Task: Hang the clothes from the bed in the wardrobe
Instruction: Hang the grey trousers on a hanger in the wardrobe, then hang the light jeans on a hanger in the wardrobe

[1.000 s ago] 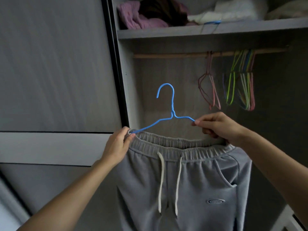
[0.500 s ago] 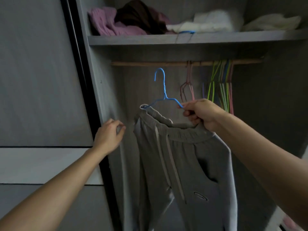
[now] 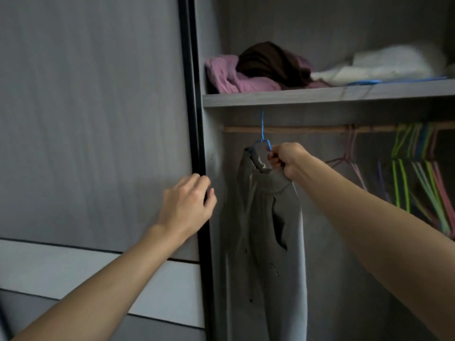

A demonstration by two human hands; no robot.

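Dim light falls on a grey wardrobe (image 3: 214, 217), its black-edged sliding door (image 3: 93, 119) beside a shelf (image 3: 320, 96) above a wooden rail (image 3: 307, 129).

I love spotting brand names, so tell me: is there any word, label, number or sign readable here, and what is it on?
No text can be read anywhere in this view.
grey sweatpants: one small dark mark on the leg, too small and blurred to read.
blue hanger, shelf, wardrobe door: no lettering shows.
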